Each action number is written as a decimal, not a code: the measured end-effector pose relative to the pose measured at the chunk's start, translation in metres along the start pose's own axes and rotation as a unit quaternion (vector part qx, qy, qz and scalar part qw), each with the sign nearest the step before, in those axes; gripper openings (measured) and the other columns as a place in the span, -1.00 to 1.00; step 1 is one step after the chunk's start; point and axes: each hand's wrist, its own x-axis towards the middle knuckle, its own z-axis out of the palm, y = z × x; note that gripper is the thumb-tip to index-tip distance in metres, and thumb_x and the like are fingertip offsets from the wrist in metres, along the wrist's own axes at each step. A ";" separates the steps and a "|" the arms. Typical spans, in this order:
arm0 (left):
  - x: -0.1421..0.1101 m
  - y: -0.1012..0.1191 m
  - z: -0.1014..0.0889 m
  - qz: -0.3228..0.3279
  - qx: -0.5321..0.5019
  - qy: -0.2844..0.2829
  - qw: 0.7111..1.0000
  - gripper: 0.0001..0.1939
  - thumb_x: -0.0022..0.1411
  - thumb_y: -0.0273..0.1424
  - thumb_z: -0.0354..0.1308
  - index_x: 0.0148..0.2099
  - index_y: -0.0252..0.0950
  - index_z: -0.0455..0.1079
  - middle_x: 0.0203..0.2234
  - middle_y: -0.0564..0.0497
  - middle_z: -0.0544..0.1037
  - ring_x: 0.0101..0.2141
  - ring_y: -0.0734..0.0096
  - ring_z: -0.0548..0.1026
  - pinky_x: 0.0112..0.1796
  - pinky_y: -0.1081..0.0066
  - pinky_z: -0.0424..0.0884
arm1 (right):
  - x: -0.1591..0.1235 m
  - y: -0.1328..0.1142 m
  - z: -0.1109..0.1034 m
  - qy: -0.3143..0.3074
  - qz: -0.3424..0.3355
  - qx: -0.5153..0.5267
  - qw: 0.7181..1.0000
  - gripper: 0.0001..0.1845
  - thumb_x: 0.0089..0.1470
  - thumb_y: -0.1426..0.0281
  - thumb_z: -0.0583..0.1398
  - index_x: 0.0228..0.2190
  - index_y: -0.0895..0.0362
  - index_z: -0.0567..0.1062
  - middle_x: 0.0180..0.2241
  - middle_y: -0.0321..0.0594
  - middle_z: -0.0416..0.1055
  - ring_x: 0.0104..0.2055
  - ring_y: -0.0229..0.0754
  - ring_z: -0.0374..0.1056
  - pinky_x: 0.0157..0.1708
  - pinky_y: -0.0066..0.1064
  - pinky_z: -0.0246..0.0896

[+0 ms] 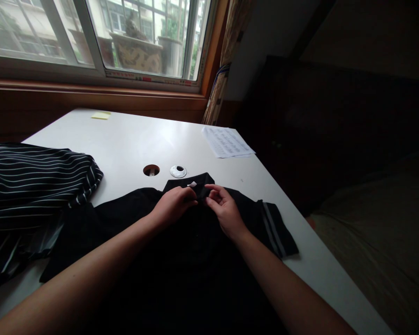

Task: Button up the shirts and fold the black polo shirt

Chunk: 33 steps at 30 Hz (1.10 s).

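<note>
Striped garment point(38, 181) beside black shirt point(195, 260), papers point(226, 142) beyond, yellow slip point(101, 115) near window point(143, 51)

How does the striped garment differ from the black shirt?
The striped garment has thin white lines; the black shirt is mostly plain, with grey sleeve bands. The striped garment lies bunched; the black shirt is spread out under the left hand and right hand. Both are dark and lie on the white table.

Head view; forward, down toward hands point(174, 203)
</note>
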 end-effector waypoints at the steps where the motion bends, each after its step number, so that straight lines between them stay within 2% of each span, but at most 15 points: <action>1: 0.000 0.000 0.000 -0.007 -0.014 0.002 1.000 -0.81 0.22 -0.41 0.27 -0.10 -0.21 0.42 -0.29 0.01 0.59 -0.25 0.26 0.54 -0.21 0.33 0.43 | 0.000 0.001 0.000 -0.001 0.003 0.003 1.000 -0.64 0.03 0.38 0.27 -0.08 -0.03 0.49 -0.39 -0.36 0.23 -0.34 -0.27 0.25 -0.20 -0.38 0.26; 4: -0.002 0.002 0.000 -0.003 -0.038 -0.002 0.999 -0.56 0.22 -0.44 0.26 0.13 -0.13 0.28 -0.26 0.06 0.60 -0.25 0.30 0.56 -0.21 0.35 0.45 | 0.001 0.002 0.000 -0.003 0.016 -0.001 1.000 -0.65 0.01 0.38 0.28 -0.10 -0.02 0.50 -0.37 -0.34 0.26 -0.30 -0.25 0.28 -0.16 -0.35 0.29; 7: -0.002 0.002 0.001 0.028 -0.006 -0.008 1.000 -0.44 0.24 -0.46 0.23 0.23 -0.08 0.20 -0.19 0.03 0.59 -0.22 0.28 0.57 -0.17 0.32 0.46 | 0.001 0.003 0.000 0.001 0.020 -0.012 1.000 -0.64 -0.01 0.36 0.31 -0.10 -0.02 0.50 -0.37 -0.35 0.28 -0.31 -0.25 0.29 -0.17 -0.37 0.29; 11: -0.002 0.002 0.001 0.066 0.053 -0.007 0.996 -0.56 0.27 -0.46 0.19 0.18 -0.14 0.30 -0.09 -0.07 0.57 -0.17 0.24 0.56 -0.13 0.26 0.48 | 0.001 0.003 -0.001 0.002 0.018 -0.021 1.000 -0.61 -0.03 0.36 0.33 -0.10 -0.02 0.50 -0.36 -0.36 0.28 -0.31 -0.28 0.28 -0.18 -0.40 0.27; 18: -0.003 -0.004 0.003 0.123 0.054 -0.005 0.991 -0.70 0.33 -0.45 0.12 0.10 -0.20 0.36 -0.09 -0.07 0.58 -0.10 0.25 0.55 -0.07 0.24 0.47 | 0.001 0.001 0.000 -0.002 0.024 -0.033 0.999 -0.54 -0.09 0.40 0.35 -0.08 -0.01 0.48 -0.34 -0.37 0.26 -0.29 -0.28 0.30 -0.15 -0.39 0.29; 22: -0.002 -0.005 0.003 0.123 0.052 -0.009 0.991 -0.76 0.35 -0.42 0.11 0.05 -0.21 0.38 -0.11 -0.05 0.58 -0.11 0.25 0.55 -0.07 0.27 0.47 | 0.002 0.002 0.000 -0.006 0.028 -0.032 0.999 -0.52 -0.10 0.42 0.36 -0.09 -0.01 0.47 -0.33 -0.38 0.26 -0.29 -0.29 0.30 -0.17 -0.40 0.29; 27: -0.002 -0.002 0.001 0.087 0.051 -0.012 0.995 -0.80 0.30 -0.45 0.17 -0.02 -0.22 0.40 -0.16 -0.05 0.58 -0.19 0.28 0.57 -0.16 0.33 0.48 | 0.003 0.005 -0.002 -0.010 0.038 -0.026 0.999 -0.52 -0.11 0.42 0.37 -0.09 -0.02 0.48 -0.30 -0.37 0.27 -0.27 -0.29 0.32 -0.15 -0.40 0.28; 33: -0.001 -0.003 0.001 0.081 0.045 -0.016 0.996 -0.82 0.27 -0.46 0.19 -0.06 -0.22 0.40 -0.22 -0.02 0.57 -0.25 0.31 0.56 -0.20 0.37 0.46 | 0.004 -0.001 -0.003 -0.018 0.066 -0.014 0.998 -0.50 -0.17 0.42 0.39 -0.11 0.00 0.50 -0.28 -0.36 0.26 -0.25 -0.28 0.33 -0.14 -0.38 0.28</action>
